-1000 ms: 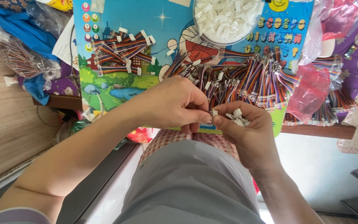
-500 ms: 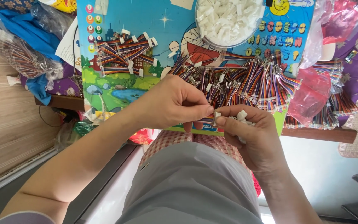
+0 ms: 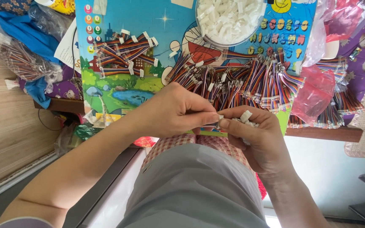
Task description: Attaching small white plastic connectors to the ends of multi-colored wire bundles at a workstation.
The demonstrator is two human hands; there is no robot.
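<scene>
My left hand (image 3: pixel 172 112) and my right hand (image 3: pixel 256 135) meet over my lap, fingertips touching. My right hand is closed around several small white plastic connectors (image 3: pixel 246 116), one sticking up between its fingers. My left hand pinches a small piece where the two hands meet; the piece is mostly hidden. Just beyond the hands a big heap of rainbow ribbon wires (image 3: pixel 250 82) with white plugs lies on the table's colourful cartoon mat (image 3: pixel 119 90).
A smaller pile of ribbon wires (image 3: pixel 121 55) lies at the mat's left. A clear bowl of white connectors (image 3: pixel 227 19) stands at the back. Pink plastic bags (image 3: pixel 315 93) lie at right, a bag of wires (image 3: pixel 15 59) and blue cloth (image 3: pixel 20 31) at left.
The hands stay together and shift slightly; the ribbon cable seen below the fingers a second ago is no longer visible.
</scene>
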